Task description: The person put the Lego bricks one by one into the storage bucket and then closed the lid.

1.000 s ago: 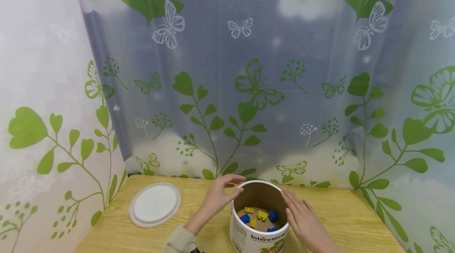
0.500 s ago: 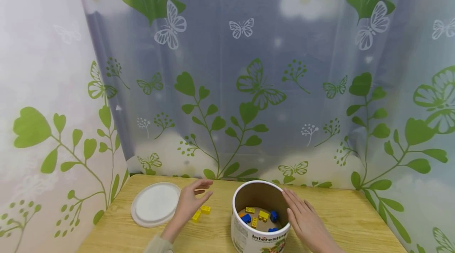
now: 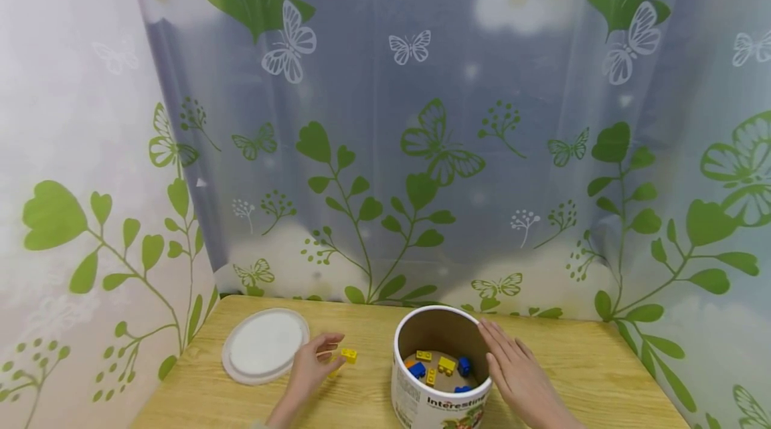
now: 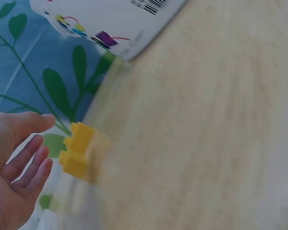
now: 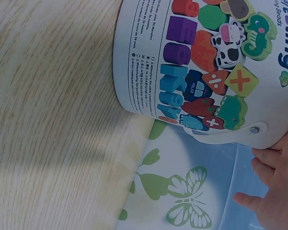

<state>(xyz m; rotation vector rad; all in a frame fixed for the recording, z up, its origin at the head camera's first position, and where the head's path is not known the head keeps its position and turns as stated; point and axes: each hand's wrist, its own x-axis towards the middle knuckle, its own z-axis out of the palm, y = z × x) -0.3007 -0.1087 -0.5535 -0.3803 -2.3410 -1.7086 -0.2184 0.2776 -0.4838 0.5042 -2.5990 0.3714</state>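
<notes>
Two yellow toy bricks [image 3: 349, 355] lie close together on the wooden table, left of a white printed bucket [image 3: 405, 394]. My left hand [image 3: 314, 362] is just left of them, its fingers partly hiding one in the head view. In the left wrist view, the hand [image 4: 14, 167] has loosely bent fingers with a gap between them and the yellow bricks [image 4: 78, 151]. My right hand [image 3: 521, 379] rests straight fingers against the bucket's right rim. Inside the bucket are several bricks, including a yellow brick [image 3: 446, 366] and a blue brick [image 3: 464, 367].
A round white lid [image 3: 268, 343] lies flat at the table's left. A patterned curtain [image 3: 385, 148] hangs behind the table's back edge. The bucket's white handle [image 5: 225, 139] hangs down along its side in the right wrist view.
My left hand has moved from the bucket's left rim leftward, then down to the two yellow bricks, which its arm hid at first. The right hand stays at the rim.
</notes>
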